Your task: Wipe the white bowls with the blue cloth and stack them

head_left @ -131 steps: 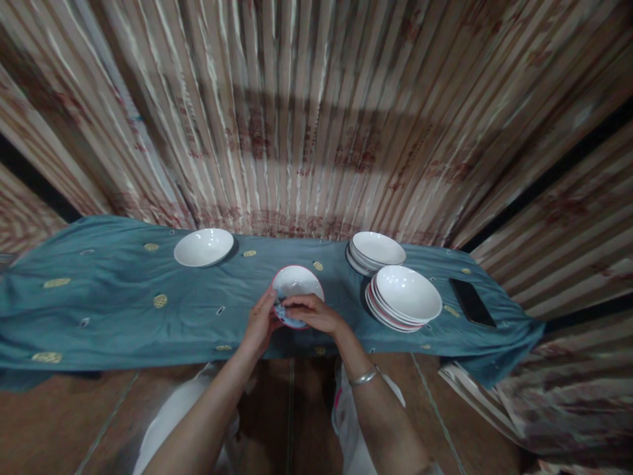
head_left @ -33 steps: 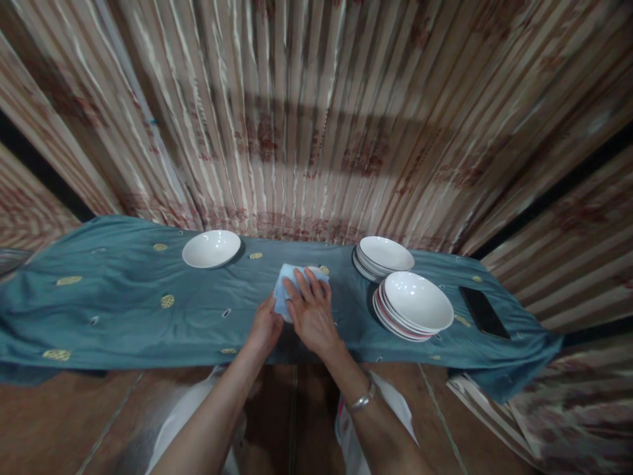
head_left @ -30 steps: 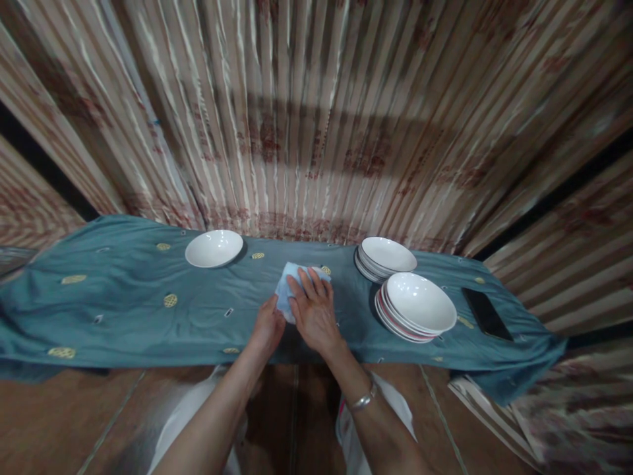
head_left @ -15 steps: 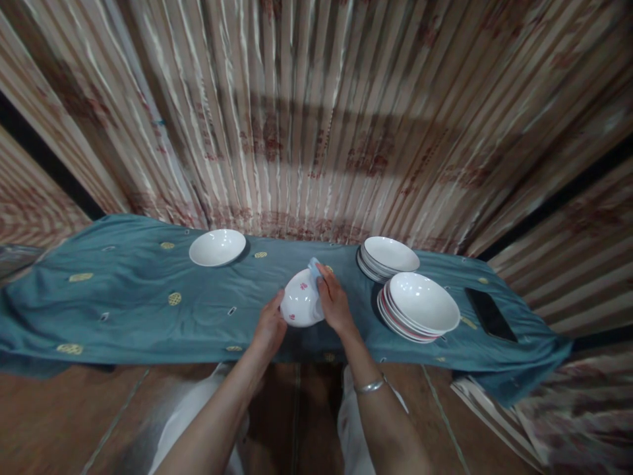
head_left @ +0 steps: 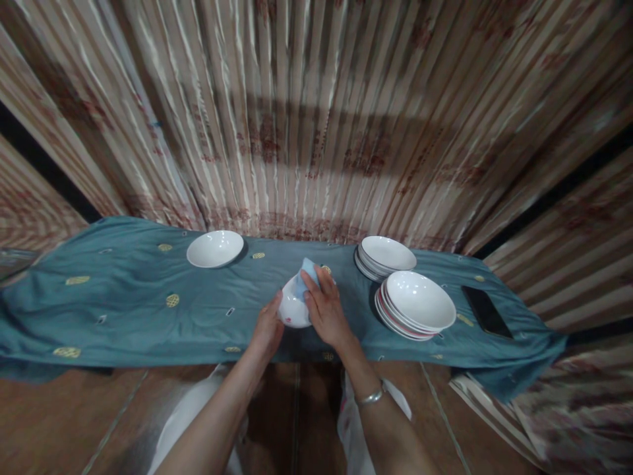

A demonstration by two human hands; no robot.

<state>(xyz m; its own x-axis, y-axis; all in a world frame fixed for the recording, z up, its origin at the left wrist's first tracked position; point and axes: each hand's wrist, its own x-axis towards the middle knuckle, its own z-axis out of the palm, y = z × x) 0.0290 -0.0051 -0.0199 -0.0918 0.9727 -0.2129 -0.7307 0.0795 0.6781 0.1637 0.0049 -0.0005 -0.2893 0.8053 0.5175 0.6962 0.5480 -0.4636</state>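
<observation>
A white bowl with small pink flower marks point(head_left: 293, 310) is tilted above the front middle of the cloth-covered table. My left hand point(head_left: 270, 324) grips its left rim, thumb on top. My right hand point(head_left: 325, 305) presses a light blue cloth point(head_left: 306, 272) against the bowl's upper right part and covers much of that side. The fingers of my right hand are bent over the cloth.
A single white bowl point(head_left: 215, 249) rests at the back left of the teal tablecloth point(head_left: 133, 290). Right of my hands stand two stacks of white dishes point(head_left: 387, 254), point(head_left: 420, 301). A black phone point(head_left: 487, 311) lies further right. Curtains point(head_left: 306, 119) hang behind.
My right hand and the blue cloth have moved left across the bowl, covering more of its surface and one of the flower marks. My left hand keeps its grip on the rim.
</observation>
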